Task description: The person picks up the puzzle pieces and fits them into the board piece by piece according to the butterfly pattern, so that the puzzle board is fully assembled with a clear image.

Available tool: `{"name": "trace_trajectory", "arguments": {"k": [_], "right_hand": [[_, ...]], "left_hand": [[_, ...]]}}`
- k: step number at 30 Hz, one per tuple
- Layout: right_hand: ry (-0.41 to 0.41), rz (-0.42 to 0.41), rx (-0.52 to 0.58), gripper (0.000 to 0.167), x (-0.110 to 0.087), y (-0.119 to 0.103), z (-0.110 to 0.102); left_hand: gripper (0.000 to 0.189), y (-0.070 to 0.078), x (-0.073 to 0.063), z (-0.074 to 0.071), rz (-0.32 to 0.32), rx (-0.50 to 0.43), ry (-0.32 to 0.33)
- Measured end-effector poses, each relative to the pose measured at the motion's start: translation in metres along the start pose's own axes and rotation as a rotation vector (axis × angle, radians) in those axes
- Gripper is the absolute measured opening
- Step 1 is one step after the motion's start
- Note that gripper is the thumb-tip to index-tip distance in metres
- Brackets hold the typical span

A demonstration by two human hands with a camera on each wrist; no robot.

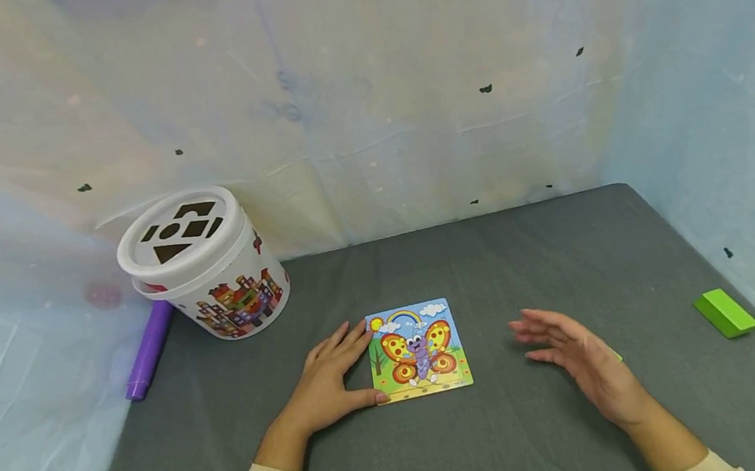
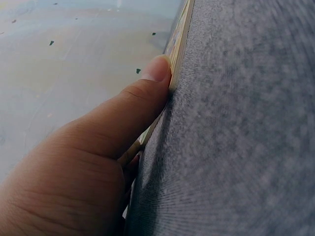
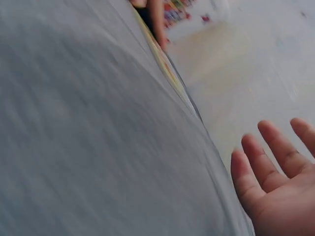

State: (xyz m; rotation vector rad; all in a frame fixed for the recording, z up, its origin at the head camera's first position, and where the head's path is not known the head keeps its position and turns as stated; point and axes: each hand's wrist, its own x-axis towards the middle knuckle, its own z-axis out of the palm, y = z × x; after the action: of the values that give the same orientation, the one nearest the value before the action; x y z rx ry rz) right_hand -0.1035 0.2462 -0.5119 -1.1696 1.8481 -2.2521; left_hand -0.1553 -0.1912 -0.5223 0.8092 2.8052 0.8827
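Note:
A square butterfly picture puzzle (image 1: 419,350) lies flat on the grey table, its thin layered edge seen in the left wrist view. My left hand (image 1: 331,386) rests along its left side, fingers fairly straight. The fingertips touch the upper left corner and the thumb (image 2: 133,105) presses the lower left one. To the right of the puzzle, apart from it, my right hand (image 1: 580,364) hovers over the table with nothing in it, fingers loosely extended. Behind that hand a small yellow-green bit (image 1: 618,355) peeks out, mostly hidden.
A white bucket (image 1: 243,295) with a shape-sorter lid (image 1: 179,232) stands at the back left. Beside it a purple stick-like piece (image 1: 149,350) leans or lies by the table's left edge. A green block (image 1: 726,313) is near the right edge. Patterned sheets (image 1: 390,108) hang around the table.

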Motion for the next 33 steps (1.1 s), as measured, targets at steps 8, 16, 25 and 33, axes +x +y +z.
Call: {"name": "trace_trajectory", "arguments": {"k": [8, 16, 25, 33], "right_hand": [[0.049, -0.053, 0.053, 0.067, -0.011, -0.011, -0.045], [0.156, 0.067, -0.019, 0.071, -0.028, -0.021, -0.082], [0.127, 0.219, -0.144, 0.059, -0.038, -0.025, -0.096], [0.085, 0.480, -0.414, 0.053, -0.042, -0.035, -0.094]], "left_hand": [[0.108, 0.003, 0.001, -0.002, 0.004, -0.002, 0.009], [0.109, 0.004, 0.001, -0.003, -0.013, 0.000, -0.007], [0.107, 0.003, 0.001, -0.002, 0.008, 0.004, 0.008], [0.110, 0.003, 0.001, -0.003, -0.013, 0.004, -0.003]]}}
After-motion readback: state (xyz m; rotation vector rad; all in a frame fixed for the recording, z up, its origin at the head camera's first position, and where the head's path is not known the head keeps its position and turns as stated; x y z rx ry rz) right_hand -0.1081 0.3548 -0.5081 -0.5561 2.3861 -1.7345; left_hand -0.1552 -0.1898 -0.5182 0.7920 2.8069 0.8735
